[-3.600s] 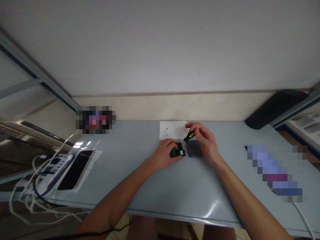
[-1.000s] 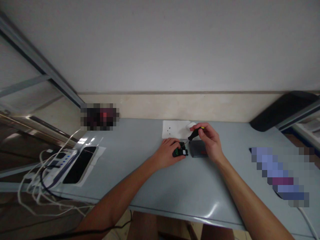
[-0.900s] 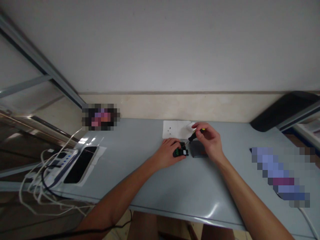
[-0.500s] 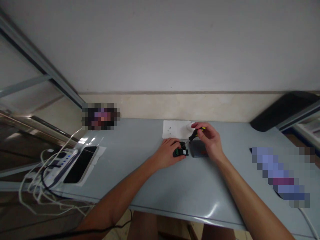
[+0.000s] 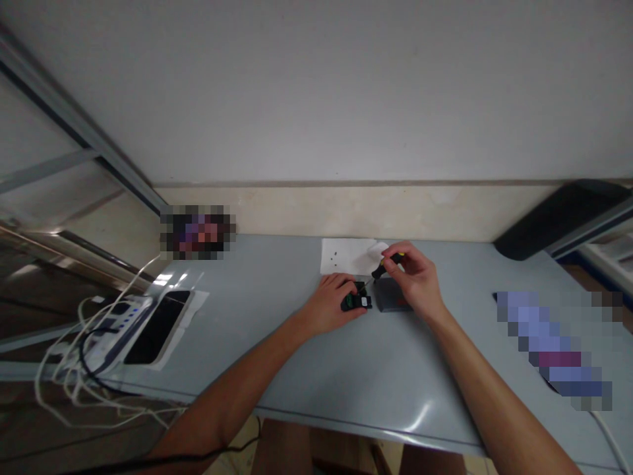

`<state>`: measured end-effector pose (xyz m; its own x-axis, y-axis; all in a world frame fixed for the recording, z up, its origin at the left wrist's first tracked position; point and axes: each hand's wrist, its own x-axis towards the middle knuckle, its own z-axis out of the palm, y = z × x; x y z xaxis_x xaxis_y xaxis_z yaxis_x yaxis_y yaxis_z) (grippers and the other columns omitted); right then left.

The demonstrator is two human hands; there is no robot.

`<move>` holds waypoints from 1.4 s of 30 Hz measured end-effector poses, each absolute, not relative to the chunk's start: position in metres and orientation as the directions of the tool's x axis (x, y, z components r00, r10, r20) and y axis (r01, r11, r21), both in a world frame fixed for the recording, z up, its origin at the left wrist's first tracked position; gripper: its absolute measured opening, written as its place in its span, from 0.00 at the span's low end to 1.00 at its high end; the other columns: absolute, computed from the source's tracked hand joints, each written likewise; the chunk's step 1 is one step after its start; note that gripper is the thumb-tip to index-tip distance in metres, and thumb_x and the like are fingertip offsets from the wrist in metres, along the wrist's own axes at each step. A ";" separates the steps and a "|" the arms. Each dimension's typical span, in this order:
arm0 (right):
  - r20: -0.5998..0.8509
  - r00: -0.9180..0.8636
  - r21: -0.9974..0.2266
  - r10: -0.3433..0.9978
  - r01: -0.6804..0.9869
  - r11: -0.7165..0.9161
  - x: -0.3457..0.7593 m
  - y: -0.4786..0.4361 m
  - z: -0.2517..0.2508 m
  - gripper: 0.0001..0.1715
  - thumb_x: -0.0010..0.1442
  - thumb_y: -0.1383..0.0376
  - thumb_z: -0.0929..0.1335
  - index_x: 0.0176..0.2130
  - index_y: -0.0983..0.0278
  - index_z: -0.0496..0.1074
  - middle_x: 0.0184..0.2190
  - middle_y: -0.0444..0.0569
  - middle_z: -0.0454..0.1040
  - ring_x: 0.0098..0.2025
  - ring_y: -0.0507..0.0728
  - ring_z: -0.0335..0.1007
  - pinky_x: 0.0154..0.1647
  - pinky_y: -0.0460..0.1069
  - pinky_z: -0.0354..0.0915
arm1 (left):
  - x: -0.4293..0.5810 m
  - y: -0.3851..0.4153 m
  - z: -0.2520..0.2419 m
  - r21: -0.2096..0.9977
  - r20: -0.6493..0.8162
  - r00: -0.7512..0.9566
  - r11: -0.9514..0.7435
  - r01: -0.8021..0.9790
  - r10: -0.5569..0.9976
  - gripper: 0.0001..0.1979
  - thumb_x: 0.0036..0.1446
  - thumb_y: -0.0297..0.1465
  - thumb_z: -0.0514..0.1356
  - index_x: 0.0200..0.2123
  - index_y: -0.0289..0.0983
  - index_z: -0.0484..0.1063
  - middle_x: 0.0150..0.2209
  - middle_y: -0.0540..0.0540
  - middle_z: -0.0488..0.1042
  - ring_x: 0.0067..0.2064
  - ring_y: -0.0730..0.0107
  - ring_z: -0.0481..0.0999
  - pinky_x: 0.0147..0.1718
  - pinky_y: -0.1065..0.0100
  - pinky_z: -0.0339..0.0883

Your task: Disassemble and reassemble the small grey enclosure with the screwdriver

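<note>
My left hand [image 5: 330,302] rests on the grey table [image 5: 306,369] with its fingers closed around a small black device [image 5: 357,301] that shows a green circuit board. My right hand [image 5: 415,280] pinches the black and yellow handle of a small screwdriver [image 5: 384,266], whose thin tip slants down to the device. A dark grey cover with a red mark [image 5: 393,301] lies flat right of the device, partly under my right hand. Behind both hands lies a white paper sheet [image 5: 346,256] with a few tiny dark specks on it.
At the left edge a dark phone [image 5: 157,326] lies on a white sheet beside a power strip [image 5: 111,326] with tangled white cables. A black object [image 5: 554,218] leans at the back right. A white cable [image 5: 601,432] runs off the front right corner.
My right hand has shifted slightly on the screwdriver handle, fingers re-gripping it. My left hand and the device stay in place.
</note>
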<state>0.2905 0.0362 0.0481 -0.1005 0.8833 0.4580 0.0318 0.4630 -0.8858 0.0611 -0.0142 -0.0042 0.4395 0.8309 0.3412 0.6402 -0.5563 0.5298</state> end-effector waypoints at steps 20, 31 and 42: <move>0.383 -0.142 -0.923 0.913 -0.085 0.374 0.295 0.038 0.052 0.15 0.68 0.49 0.75 0.47 0.55 0.79 0.43 0.49 0.82 0.45 0.60 0.78 0.50 0.57 0.75 | 0.061 -0.013 -0.007 0.514 0.359 0.445 -0.572 0.640 0.820 0.17 0.61 0.40 0.76 0.42 0.40 0.73 0.57 0.41 0.78 0.61 0.51 0.77 0.63 0.49 0.68; 0.388 -0.144 -0.922 0.910 -0.051 0.384 0.298 0.039 0.055 0.16 0.66 0.50 0.77 0.47 0.55 0.81 0.42 0.48 0.82 0.43 0.59 0.78 0.50 0.57 0.74 | 0.061 -0.013 -0.008 0.527 0.363 0.434 -0.565 0.634 0.825 0.17 0.61 0.41 0.75 0.42 0.41 0.73 0.58 0.41 0.78 0.61 0.51 0.77 0.62 0.49 0.68; 0.397 -0.149 -0.916 0.906 -0.013 0.400 0.298 0.040 0.053 0.15 0.65 0.51 0.77 0.46 0.55 0.81 0.40 0.47 0.82 0.41 0.59 0.78 0.47 0.56 0.75 | 0.061 -0.014 -0.007 0.524 0.352 0.439 -0.562 0.639 0.827 0.17 0.61 0.41 0.75 0.42 0.41 0.73 0.57 0.41 0.79 0.61 0.51 0.77 0.62 0.50 0.68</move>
